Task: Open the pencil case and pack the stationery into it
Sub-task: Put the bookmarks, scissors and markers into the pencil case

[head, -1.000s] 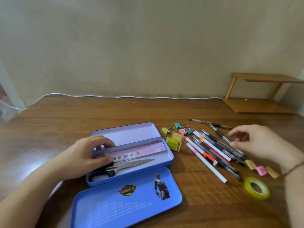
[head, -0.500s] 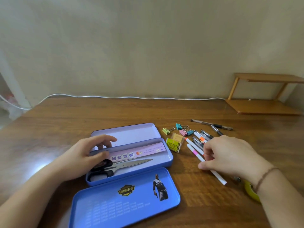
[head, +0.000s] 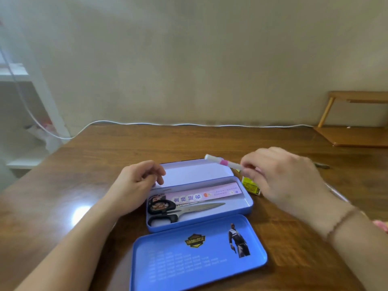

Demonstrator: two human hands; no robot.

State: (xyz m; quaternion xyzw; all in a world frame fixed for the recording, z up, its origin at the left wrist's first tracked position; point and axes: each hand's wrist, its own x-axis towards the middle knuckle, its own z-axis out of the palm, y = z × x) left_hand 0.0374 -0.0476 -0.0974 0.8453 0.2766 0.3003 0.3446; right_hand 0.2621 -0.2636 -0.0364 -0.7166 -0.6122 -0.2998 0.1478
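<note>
The blue tin pencil case [head: 248, 203] lies open on the wooden table, with one lid [head: 197, 257] folded toward me and another lid [head: 195, 170] folded back. Inside lie black-handled scissors [head: 189, 210] and a pink ruler [head: 207, 194]. My right hand [head: 281, 177] pinches a white pen with a pink band [head: 223, 162] and holds it in the air over the case's far right corner. My left hand [head: 136, 183] hovers at the case's left end with fingers loosely curled, holding nothing. Most of the remaining stationery is hidden behind my right hand.
A small yellow box [head: 251, 185] sits just right of the case. A dark pen [head: 322, 165] lies farther right, and something pink [head: 381, 224] peeks out at the right edge. A low wooden shelf [head: 354, 135] stands at the back right. A white cable [head: 189, 124] runs along the wall.
My right hand has lifted a white pen off the pile and carried it left, above the case. My left hand has come off the case's rim. The view has shifted rightward items out of sight.
</note>
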